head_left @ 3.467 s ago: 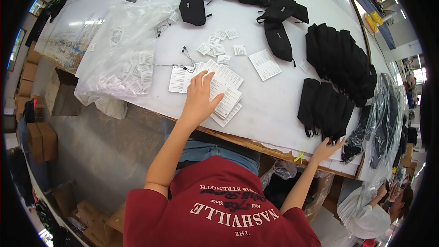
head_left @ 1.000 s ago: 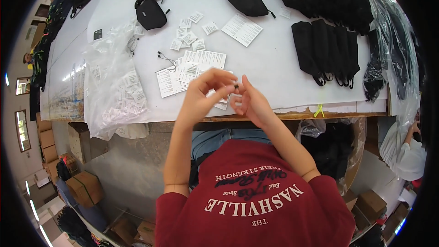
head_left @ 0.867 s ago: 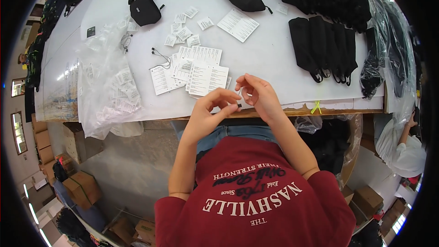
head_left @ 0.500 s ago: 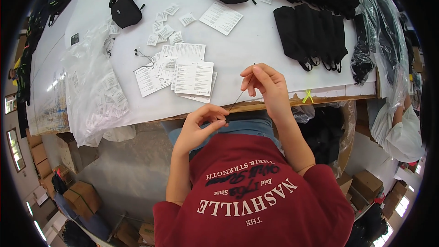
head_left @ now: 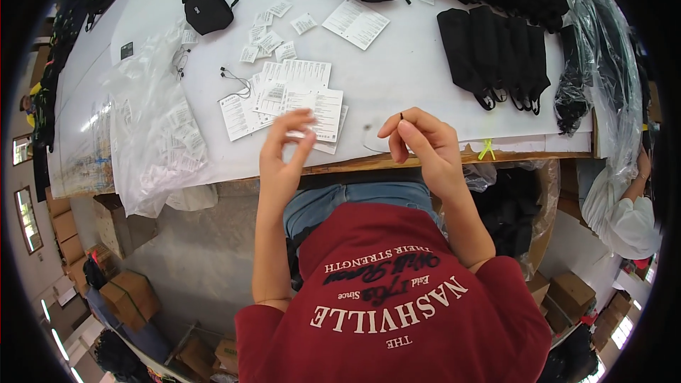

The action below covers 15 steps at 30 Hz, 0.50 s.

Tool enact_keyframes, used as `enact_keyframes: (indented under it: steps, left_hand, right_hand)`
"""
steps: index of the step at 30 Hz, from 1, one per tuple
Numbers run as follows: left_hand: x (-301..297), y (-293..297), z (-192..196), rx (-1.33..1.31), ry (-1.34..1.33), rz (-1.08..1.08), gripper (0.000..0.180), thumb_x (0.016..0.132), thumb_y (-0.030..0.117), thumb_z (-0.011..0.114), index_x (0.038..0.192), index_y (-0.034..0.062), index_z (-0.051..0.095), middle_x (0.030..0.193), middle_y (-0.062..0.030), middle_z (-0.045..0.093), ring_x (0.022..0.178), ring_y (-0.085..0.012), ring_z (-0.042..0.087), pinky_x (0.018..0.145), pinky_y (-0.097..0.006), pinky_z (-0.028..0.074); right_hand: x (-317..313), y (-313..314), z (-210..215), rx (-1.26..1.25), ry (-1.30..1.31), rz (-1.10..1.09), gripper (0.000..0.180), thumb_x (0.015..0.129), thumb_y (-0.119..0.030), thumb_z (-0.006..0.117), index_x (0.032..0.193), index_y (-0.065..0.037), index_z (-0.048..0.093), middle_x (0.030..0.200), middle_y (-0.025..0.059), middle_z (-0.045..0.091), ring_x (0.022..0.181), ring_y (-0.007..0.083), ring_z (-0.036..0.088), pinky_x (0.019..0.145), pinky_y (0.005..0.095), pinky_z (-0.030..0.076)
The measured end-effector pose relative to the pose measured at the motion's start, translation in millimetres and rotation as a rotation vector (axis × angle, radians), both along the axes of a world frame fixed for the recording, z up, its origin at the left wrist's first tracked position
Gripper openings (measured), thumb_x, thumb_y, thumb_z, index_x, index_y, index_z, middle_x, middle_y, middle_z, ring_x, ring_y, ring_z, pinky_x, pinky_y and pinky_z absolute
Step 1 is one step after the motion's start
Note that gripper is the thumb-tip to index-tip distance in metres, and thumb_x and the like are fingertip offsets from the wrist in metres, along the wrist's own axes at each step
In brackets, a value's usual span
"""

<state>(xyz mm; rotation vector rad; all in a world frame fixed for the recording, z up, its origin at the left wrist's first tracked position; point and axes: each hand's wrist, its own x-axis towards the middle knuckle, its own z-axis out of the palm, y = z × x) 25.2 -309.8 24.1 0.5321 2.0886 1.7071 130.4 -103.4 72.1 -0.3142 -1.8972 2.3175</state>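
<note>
My right hand (head_left: 428, 147) is at the table's near edge, its thumb and fingers pinching a thin black string (head_left: 373, 150). One end of the string pokes up above the fingertips, and the rest trails left over the white tabletop. My left hand (head_left: 284, 152) is over the near side of a loose pile of white printed cards (head_left: 323, 103). Its thumb stands apart from the fingers, whose tips are smeared by motion, and nothing shows in it. More black strings (head_left: 237, 85) rest at the pile's left side.
Small white folded labels (head_left: 269, 41) and a single card (head_left: 355, 23) are beyond the pile. Black pouches (head_left: 208, 10) lie at the far side, with more black fabric bags (head_left: 493, 53) at right. Clear plastic bags (head_left: 159, 128) cover the left. Another person's sleeve (head_left: 624, 223) shows far right.
My left hand has let go of the string's lower end and moved up and left to the cards. The string now hangs from my right hand alone. The whole view has shifted slightly.
</note>
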Motion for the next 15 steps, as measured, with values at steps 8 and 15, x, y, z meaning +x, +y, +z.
enact_keyframes:
  steps: [8,15]
  left_hand:
    - [-25,6,-48,-0.739,0.643,0.139,0.067,0.078,0.031,0.073,0.13,-0.0019,0.047,0.134,-0.0177,0.042,0.121,-0.0349,0.037,0.101,-0.045,0.031]
    - [-19,1,-15,-0.568,0.412,0.176,0.02,0.087,0.015,0.063,0.096,0.0031,0.049,0.102,-0.0108,0.053,0.092,-0.0234,0.05,0.083,-0.034,0.04]
  right_hand:
    - [7,3,-7,0.023,-0.043,0.051,0.025,0.097,-0.015,0.047,0.086,0.001,0.061,0.065,-0.0004,0.054,0.06,0.0039,0.047,0.055,0.0191,0.036]
    - [6,0,-19,0.04,-0.154,0.125,0.025,0.095,-0.015,0.048,0.079,0.0,0.06,0.063,0.0001,0.055,0.057,0.0044,0.048,0.053,0.0186,0.035]
